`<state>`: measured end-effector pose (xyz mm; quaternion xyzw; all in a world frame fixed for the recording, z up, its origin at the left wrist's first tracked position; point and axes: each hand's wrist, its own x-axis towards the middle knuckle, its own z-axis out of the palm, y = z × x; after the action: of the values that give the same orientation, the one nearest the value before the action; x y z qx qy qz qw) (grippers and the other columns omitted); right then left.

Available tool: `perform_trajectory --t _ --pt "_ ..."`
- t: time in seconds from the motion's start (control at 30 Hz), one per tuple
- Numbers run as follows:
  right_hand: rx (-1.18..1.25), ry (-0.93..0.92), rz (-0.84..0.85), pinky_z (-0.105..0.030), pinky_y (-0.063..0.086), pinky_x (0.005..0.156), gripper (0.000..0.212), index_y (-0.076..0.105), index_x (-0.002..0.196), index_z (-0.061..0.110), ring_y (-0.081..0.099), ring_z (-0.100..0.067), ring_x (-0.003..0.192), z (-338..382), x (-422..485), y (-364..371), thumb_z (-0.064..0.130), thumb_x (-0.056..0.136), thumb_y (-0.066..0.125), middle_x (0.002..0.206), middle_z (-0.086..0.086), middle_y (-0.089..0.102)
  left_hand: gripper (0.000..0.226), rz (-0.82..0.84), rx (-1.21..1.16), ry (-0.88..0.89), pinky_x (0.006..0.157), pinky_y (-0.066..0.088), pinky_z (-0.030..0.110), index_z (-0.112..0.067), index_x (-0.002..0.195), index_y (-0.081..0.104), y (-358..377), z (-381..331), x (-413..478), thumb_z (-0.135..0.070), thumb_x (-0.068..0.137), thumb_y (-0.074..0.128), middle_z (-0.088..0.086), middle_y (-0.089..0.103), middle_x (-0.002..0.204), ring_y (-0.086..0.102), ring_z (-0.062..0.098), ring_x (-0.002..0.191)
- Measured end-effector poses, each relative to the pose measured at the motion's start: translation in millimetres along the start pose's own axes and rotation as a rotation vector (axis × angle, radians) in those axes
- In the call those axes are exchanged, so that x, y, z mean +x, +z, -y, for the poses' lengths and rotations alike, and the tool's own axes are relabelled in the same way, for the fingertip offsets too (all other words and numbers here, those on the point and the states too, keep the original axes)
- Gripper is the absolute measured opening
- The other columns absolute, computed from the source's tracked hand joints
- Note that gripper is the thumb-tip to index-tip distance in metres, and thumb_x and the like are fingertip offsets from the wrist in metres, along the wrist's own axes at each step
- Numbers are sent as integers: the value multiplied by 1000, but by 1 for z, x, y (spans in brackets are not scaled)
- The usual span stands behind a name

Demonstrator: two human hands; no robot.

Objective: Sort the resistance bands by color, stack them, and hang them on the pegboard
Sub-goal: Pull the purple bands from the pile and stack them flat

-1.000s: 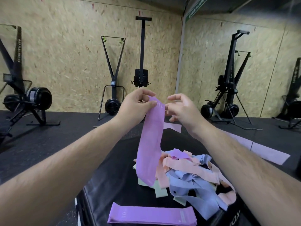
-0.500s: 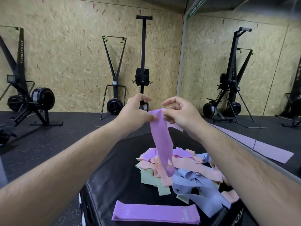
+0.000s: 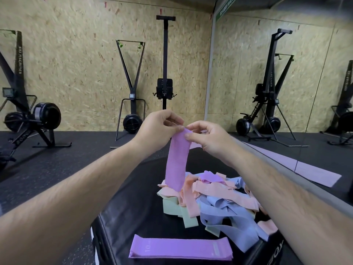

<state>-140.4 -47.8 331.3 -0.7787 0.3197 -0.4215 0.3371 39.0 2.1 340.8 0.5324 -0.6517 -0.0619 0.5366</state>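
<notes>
Chipboard walls (image 3: 76, 64) and rowing machines (image 3: 131, 104) behind; up front a black padded box (image 3: 137, 207) w/ a tangled pile of bands (image 3: 214, 197) (pink, blue, green, purple). Left hand (image 3: 156, 129) & right hand (image 3: 208, 136) both pinch the top of a purple band (image 3: 176, 161) hanging over the pile. Flat purple stack (image 3: 180, 248) lies at the box's near edge.

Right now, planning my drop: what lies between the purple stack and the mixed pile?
Head view: only bare black box top between purple stack and mixed pile.
</notes>
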Motion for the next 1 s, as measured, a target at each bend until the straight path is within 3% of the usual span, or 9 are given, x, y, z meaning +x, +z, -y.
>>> perform_trajectory --t 0.13,0.27,0.4,0.53,0.6,0.73,0.87,0.93,1.0 --pt "-69 -52 -88 -35 54 85 12 76 94 24 68 -17 88 -2 3 4 34 95 69 98 -1 73 8 6 8 21 61 45 12 -20 93 74 1 0 1 -19 87 79 -6 71 80 61 -1 67" --pt "-69 -97 -112 -37 56 91 11 77 93 24 69 -15 90 -3 5 3 30 95 69 94 2 74 9 61 91 68 59 41 10 -19 96 74 0 0 1 -25 90 77 -9 67 78 56 -3 63" --pt "-5 -132 -92 -39 57 89 6 76 94 23 70 -19 92 -3 4 2 26 93 73 91 1 75 4 25 159 79 58 38 13 -23 95 74 2 3 4 -26 94 72 -7 51 86 49 4 68" --pt "111 -100 -42 -30 49 69 7 75 96 24 69 -25 94 -5 2 2 27 95 69 100 -9 74 4 35 18 15 56 46 18 -23 97 73 6 2 4 -21 96 70 -1 59 77 58 8 66" --pt "210 -53 3 -30 48 69 13 76 98 23 71 -25 99 -6 3 2 26 99 63 101 -7 75 11 30 -143 -63 73 60 30 -22 102 73 8 1 4 -14 96 69 0 70 91 72 14 78" --pt "250 -50 27 -30 50 67 22 76 107 23 68 -13 88 -6 4 3 18 103 55 102 -1 74 16 -15 -279 -136 95 57 45 -29 100 75 8 -1 5 -20 95 63 -6 77 100 73 17 98" --pt "135 -109 -99 -28 48 68 12 71 104 20 55 -8 74 -9 2 9 14 94 68 84 2 63 7 -26 -236 -68 83 56 29 -26 97 74 7 -5 1 -22 90 75 -5 76 92 71 10 90" --pt "120 -97 -199 -23 47 72 23 61 107 19 53 -8 78 -10 3 13 23 89 76 90 5 57 15 -34 -173 -30 76 55 24 -23 96 73 8 -4 0 -9 90 74 -2 74 92 68 8 84" --pt "129 -16 -125 -21 51 79 33 58 114 21 62 -9 94 -12 4 16 32 89 76 106 6 64 17 -30 -164 -28 75 55 20 -21 95 73 9 -3 -1 -5 90 73 -1 73 91 66 7 82"
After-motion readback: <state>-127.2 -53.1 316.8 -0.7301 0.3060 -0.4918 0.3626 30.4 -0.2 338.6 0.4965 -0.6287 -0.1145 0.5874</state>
